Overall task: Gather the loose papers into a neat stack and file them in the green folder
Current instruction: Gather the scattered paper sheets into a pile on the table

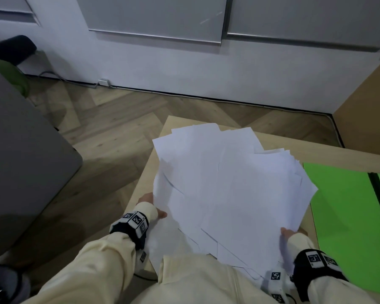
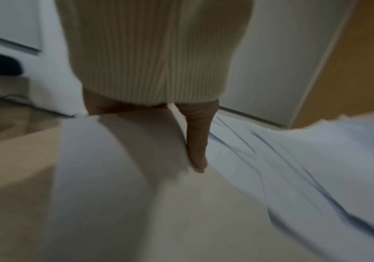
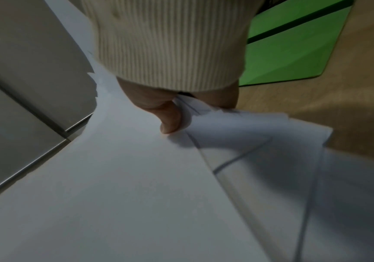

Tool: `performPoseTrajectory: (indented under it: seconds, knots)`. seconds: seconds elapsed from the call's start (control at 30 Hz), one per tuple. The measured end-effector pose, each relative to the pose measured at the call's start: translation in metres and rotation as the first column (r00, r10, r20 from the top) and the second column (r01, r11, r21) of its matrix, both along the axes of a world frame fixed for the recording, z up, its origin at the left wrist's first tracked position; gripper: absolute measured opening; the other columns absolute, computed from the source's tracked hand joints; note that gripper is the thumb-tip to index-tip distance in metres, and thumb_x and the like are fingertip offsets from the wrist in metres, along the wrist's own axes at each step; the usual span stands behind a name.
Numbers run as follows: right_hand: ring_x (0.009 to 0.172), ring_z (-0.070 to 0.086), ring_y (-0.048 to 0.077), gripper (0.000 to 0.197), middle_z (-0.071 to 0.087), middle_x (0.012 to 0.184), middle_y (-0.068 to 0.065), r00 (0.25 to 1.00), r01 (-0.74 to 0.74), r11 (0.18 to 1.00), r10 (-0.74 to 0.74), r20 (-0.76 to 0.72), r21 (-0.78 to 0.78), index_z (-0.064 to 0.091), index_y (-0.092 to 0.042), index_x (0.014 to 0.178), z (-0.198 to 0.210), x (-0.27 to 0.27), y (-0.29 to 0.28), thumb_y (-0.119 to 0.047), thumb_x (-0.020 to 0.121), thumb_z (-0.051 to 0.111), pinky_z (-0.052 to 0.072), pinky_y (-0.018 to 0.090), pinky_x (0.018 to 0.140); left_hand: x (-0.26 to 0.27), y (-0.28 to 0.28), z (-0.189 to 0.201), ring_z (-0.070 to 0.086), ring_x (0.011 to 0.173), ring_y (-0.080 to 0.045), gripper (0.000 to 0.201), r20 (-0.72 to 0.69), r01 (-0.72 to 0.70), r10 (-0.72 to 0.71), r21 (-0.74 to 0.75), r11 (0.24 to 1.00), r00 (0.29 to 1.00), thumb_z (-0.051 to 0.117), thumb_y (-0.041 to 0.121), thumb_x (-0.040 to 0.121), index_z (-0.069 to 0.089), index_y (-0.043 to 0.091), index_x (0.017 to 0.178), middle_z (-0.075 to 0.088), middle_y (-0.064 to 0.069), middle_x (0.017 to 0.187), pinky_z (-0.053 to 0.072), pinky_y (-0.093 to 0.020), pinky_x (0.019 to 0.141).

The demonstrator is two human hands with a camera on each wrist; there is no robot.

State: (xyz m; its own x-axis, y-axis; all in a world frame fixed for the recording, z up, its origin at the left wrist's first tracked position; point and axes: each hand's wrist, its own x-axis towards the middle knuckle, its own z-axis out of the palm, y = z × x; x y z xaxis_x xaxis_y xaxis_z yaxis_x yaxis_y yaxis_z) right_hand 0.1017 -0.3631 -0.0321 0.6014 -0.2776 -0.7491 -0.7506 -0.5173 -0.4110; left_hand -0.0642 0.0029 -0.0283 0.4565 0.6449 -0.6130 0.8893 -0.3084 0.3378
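A fanned, uneven bundle of white papers (image 1: 228, 185) is lifted and tilted over the light wooden table (image 1: 329, 150). My left hand (image 1: 150, 205) grips the bundle's left edge; in the left wrist view the thumb (image 2: 198, 141) lies on top of the sheets (image 2: 271, 177) and the fingers are hidden beneath. My right hand (image 1: 291, 232) pinches the bundle's near right corner, the thumb (image 3: 168, 115) pressed on the paper (image 3: 136, 186). The green folder (image 1: 347, 207) lies open and flat on the table to the right, also in the right wrist view as the green folder (image 3: 293, 44).
A grey seat (image 1: 20, 163) stands at the left over the wooden floor (image 1: 110, 128). A white wall (image 1: 184, 69) with a cable along its base runs behind. A wooden cabinet side (image 1: 369, 106) rises at the far right.
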Motion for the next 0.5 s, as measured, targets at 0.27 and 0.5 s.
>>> performPoseTrajectory:
  seconds: [0.27, 0.5]
  knots:
    - [0.131, 0.043, 0.035, 0.047, 0.042, 0.142, 0.027, 0.994, 0.027, 1.000, -0.027, 0.102, 0.000, 0.039, 0.013, 0.134, 0.007, 0.006, 0.003, -0.010, 0.094, 0.049, 0.031, 0.041, 0.111, 0.007, 0.021, 0.022, 0.064, 0.105, -0.028, 0.047, 0.041, 0.116, -0.118, 0.048, 0.992, 0.992, 0.074, 0.028, 0.074, 0.061, 0.010, 0.115, 0.067, -0.010, 0.116, 0.050, -0.033, 0.091]
    - [0.124, 0.050, 0.036, 0.040, 0.048, 0.136, 0.026, 0.977, -0.008, 0.999, -0.003, 0.213, 0.051, 0.046, 0.008, 0.130, 0.010, 0.003, 0.013, -0.002, 0.092, 0.050, 0.041, 0.041, 0.098, 0.013, 0.034, 0.062, 0.061, 0.109, -0.031, 0.043, -0.239, 0.398, -0.353, 0.175, 0.901, 0.905, 0.064, 0.032, 0.081, 0.057, 0.009, 0.117, 0.062, -0.011, 0.121, 0.049, -0.034, 0.089]
